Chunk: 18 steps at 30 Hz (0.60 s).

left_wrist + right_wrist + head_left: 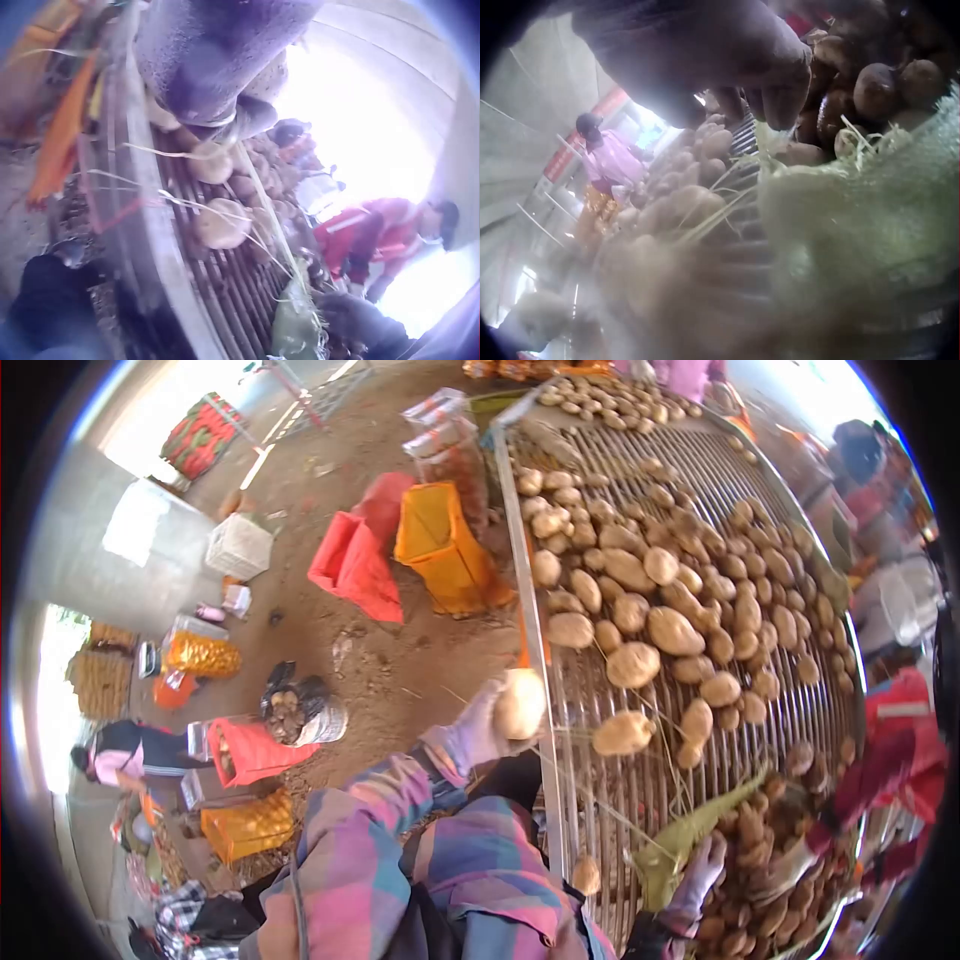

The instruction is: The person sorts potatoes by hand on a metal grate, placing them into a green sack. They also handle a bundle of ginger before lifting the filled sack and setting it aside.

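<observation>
A gloved left hand (470,735) grips a potato (521,703) at the edge of a slatted sorting table (640,780), while the right hand (700,870) pinches a green mesh sack (690,825). Only the head view shows the dirt floor (400,660), an orange bag (445,550) and red sacks (355,565); the right wrist view shows the sack's weave up close.

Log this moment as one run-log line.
left hand: grips potato | right hand: holds green mesh bag | site: potato sorting grate
</observation>
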Each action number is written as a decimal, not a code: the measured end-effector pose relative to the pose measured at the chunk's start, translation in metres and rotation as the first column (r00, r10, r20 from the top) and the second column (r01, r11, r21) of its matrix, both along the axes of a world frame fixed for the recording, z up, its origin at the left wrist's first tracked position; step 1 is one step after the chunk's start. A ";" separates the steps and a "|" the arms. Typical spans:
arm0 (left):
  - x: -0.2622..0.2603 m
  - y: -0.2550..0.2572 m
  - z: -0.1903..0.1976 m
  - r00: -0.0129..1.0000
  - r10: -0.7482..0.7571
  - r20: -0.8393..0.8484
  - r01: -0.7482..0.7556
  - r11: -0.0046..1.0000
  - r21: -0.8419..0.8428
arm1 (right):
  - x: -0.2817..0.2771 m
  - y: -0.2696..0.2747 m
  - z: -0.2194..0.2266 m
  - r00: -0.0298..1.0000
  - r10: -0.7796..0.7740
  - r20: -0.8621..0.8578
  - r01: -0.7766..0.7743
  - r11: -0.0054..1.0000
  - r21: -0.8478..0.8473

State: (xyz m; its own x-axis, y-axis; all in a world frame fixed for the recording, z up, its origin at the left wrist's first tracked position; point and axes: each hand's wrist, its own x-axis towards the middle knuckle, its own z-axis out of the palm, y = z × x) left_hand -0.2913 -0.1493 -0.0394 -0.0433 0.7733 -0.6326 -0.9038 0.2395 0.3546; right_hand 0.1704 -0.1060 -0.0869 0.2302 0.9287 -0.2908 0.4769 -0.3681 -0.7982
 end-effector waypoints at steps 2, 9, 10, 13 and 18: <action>-0.047 -0.008 -0.007 0.990 0.115 0.083 -0.096 0.976 -0.198 | -0.014 -0.002 0.000 0.999 0.042 -0.008 -0.043 0.995 -0.092; -0.211 0.086 0.016 0.702 0.382 -0.602 -0.524 0.849 -0.072 | -0.079 0.027 0.010 0.938 0.239 0.250 -0.251 0.968 0.017; -0.214 0.102 0.020 0.656 0.252 -0.711 -0.505 0.847 -0.166 | -0.087 0.030 0.004 0.916 0.273 0.293 -0.329 0.930 0.163; -0.153 0.134 -0.004 0.641 -0.029 -0.767 0.073 0.997 0.023 | -0.125 0.043 0.004 0.902 0.322 0.289 -0.383 0.905 0.186; 0.043 0.148 -0.074 0.032 -0.388 -0.921 0.587 0.753 -0.298 | -0.146 0.033 -0.033 0.743 0.543 0.391 -0.562 0.824 -0.075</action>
